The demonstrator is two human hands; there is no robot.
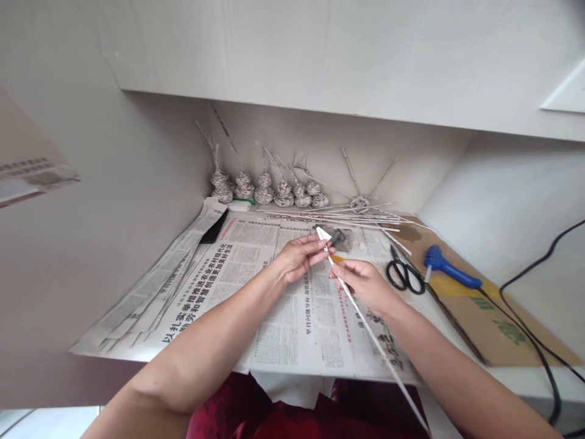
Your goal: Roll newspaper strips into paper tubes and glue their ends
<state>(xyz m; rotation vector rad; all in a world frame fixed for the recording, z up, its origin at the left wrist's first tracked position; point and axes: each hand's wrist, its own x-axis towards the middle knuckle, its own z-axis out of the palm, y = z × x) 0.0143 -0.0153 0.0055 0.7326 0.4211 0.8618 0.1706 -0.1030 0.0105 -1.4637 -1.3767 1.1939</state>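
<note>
A long, thin rolled paper tube (pixel 375 338) slants from between my hands down toward the bottom edge of the view. Its upper end widens into a loose white paper flap (pixel 323 234). My left hand (pixel 301 256) pinches the tube just below that flap. Slightly lower and to the right, my right hand (pixel 359 281) grips the same tube between thumb and fingers. Behind the hands lies a grey crumpled item in clear plastic (pixel 342 238), partly covered by them. Newspaper sheets (pixel 283 317) spread beneath both forearms.
Several woven paper gourd shapes (pixel 264 190) line the back wall, beside a woven piece with spokes (pixel 359 204). Loose paper tubes (pixel 338 217) lie before them. Black-handled scissors (pixel 404 275), a blue glue gun (pixel 450 268) with a cord and cardboard (pixel 498 329) are at right; newspaper strips (pixel 169 286) at left.
</note>
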